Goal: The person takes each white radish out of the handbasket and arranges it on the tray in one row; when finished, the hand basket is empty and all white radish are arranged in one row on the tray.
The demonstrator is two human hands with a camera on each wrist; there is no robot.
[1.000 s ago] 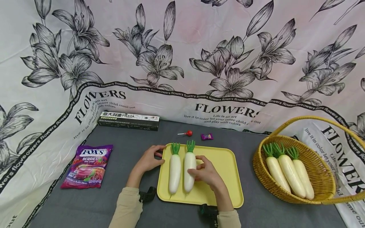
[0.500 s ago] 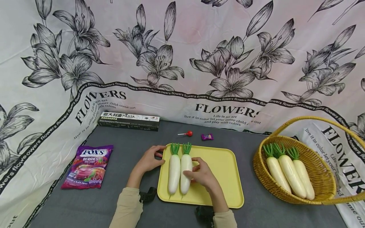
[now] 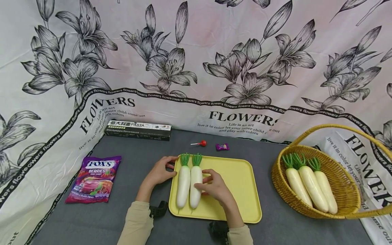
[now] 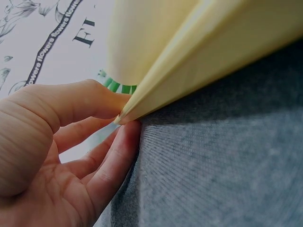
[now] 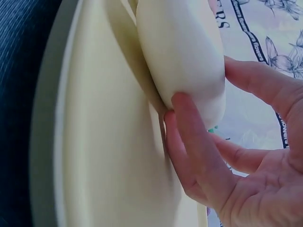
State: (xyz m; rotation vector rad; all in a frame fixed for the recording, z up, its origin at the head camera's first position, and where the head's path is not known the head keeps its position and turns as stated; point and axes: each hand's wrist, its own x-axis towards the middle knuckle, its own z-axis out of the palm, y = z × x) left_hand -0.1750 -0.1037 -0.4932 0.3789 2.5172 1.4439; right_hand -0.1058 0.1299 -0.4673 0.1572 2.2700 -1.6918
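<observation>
Your left hand (image 3: 159,174) is pinching the flat yellow plastic tray's (image 3: 239,190) corner | your right hand (image 3: 214,187) is gripping the right-hand white plastic radish (image 3: 195,183).

Two white radishes lie side by side and touching on the left part of the yellow tray (image 3: 239,190), low in the middle of the frame, green tops toward the far rim and thin root tips toward me. The right-hand radish (image 3: 195,181) is smooth, plump and glossy, and my right hand (image 3: 214,186) grips its middle, while the left-hand radish (image 3: 183,182) lies flat beside it. My left hand (image 3: 159,173) pinches the tray's far left corner.
</observation>
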